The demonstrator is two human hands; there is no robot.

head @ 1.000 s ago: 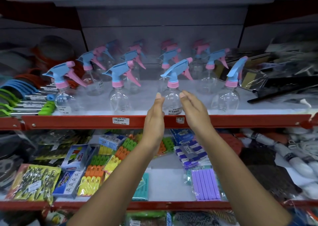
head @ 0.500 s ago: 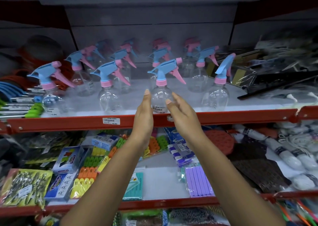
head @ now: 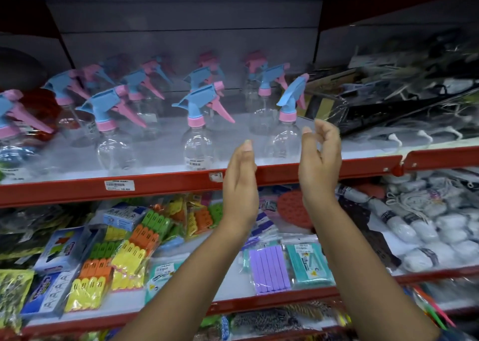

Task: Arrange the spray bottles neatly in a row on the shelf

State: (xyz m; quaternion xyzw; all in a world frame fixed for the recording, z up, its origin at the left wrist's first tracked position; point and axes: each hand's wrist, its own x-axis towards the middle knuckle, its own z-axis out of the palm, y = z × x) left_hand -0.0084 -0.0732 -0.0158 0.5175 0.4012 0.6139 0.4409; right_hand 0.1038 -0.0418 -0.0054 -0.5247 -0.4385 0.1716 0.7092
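Observation:
Several clear spray bottles with blue heads, pink collars and pink triggers stand on the white upper shelf. The front row holds bottles at the far left, left of centre, in the middle and at the right; more stand blurred behind. The right bottle's head is turned a different way from the others. My left hand is raised flat to the left of that right bottle, fingers straight. My right hand is to its right, fingers curled. Neither hand touches the bottle.
A red shelf lip with a price tag runs under the bottles. Black plastic-wrapped goods crowd the shelf's right end. Below lie coloured clip packs, a purple pack and white cord bundles.
Both hands have shifted right, from either side of the middle front bottle to either side of the right front bottle. The view has panned right too.

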